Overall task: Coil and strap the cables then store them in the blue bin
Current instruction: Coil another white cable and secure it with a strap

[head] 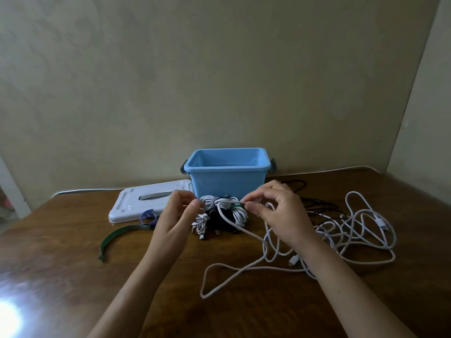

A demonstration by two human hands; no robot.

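A brown table (73,276) bears a blue bin (228,184) near the wall, a white lid (146,201) lying left of it. Loose white cable (353,235) sprawls at right. Coiled bundles (219,215) sit just before the bin. The right hand (280,213) pinches a white cable end; the left hand (174,218), fingers curled, pinches something too small to tell. A green strap (114,237) lies at left.

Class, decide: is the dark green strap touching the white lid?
Apart. The head view shows bare table between the dark green strap and the white lid.
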